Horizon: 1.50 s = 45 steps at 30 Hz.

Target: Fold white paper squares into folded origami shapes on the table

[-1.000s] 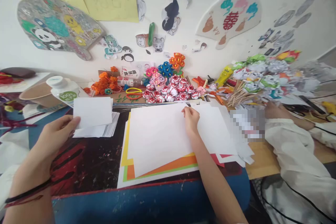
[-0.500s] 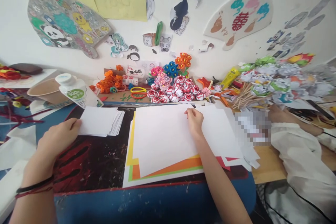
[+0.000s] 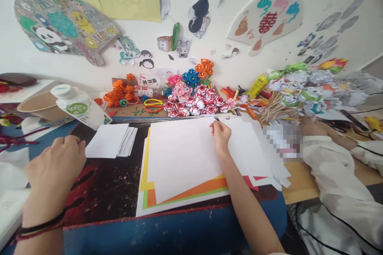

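My left hand (image 3: 56, 165), its fingers curled under, is just left of a stack of small white paper sheets (image 3: 107, 140) and apart from it. Whatever its fingers may hold is hidden. My right hand (image 3: 220, 136) rests on a large white sheet (image 3: 182, 159), thumb and fingers drawn together; I cannot see whether anything small is between them. Beneath that sheet, yellow paper (image 3: 144, 175), orange paper (image 3: 191, 192) and a green edge stick out. More white sheets (image 3: 247, 147) lie to the right.
A white bottle (image 3: 79, 105) stands by a beige bowl (image 3: 38, 107) at back left. Red-and-white paper flowers (image 3: 200, 101) lie along the wall, with a bunch of stick-stemmed flowers (image 3: 299, 91) further right. Another person's white sleeve (image 3: 326, 167) is at the right.
My left hand has let go of the small white stack and drawn back to the left and toward me. The right hand stays on the large sheet. The view has shifted slightly.
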Motion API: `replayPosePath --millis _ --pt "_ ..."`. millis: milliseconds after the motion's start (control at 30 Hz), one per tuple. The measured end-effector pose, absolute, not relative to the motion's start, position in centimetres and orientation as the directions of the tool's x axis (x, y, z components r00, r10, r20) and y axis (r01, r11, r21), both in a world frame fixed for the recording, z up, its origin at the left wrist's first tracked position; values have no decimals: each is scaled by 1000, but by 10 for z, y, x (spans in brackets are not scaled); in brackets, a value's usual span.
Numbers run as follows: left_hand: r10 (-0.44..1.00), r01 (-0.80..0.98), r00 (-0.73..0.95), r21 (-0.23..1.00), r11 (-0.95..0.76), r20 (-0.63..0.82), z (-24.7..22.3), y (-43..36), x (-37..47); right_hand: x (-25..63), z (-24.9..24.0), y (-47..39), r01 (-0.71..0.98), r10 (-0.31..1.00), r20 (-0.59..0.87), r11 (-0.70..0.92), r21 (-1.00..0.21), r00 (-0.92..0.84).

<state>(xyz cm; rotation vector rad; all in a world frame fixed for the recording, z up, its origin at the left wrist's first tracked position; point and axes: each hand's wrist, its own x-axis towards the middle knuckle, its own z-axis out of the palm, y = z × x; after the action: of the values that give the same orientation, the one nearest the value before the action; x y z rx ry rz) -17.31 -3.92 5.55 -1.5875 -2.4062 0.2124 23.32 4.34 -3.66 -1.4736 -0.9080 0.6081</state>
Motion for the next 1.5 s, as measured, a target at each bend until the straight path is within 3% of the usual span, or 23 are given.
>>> replayPosePath --millis 100,233,333,433,600,767,933,1133,1367,1500 --pt "915 903 -278 -245 352 292 62 -43 -139 252 -29 39 232 685 243 110 -967 687" --pt "949 980 -22 -183 83 313 53 -34 -85 283 -24 33 514 550 403 -55 -856 731" --pt "934 976 206 -130 -175 292 38 -24 -43 290 -27 34 580 612 413 -93 -809 674" --pt "911 941 337 -116 -317 239 24 -15 -10 282 -31 36 672 722 446 -35 -740 529" --pt "935 974 189 -178 -139 300 2 -7 6 260 -34 34 751 874 449 169 -638 185" --pt "925 974 215 -131 -182 312 -18 -4 -2 237 -36 29 762 910 395 342 -551 -123" --pt "920 984 164 2 -176 357 -18 -5 -4 225 -38 26 805 924 362 305 -509 -122" --pt "919 989 90 76 -129 383 -6 -8 -5 221 -41 25 840 934 338 273 -469 -115" --pt "970 895 -148 444 49 192 -3 4 -34 220 -39 25 838 934 333 281 -467 -128" --pt "910 848 -270 526 69 315 0 16 -39 218 -39 23 840 929 343 295 -455 -141"
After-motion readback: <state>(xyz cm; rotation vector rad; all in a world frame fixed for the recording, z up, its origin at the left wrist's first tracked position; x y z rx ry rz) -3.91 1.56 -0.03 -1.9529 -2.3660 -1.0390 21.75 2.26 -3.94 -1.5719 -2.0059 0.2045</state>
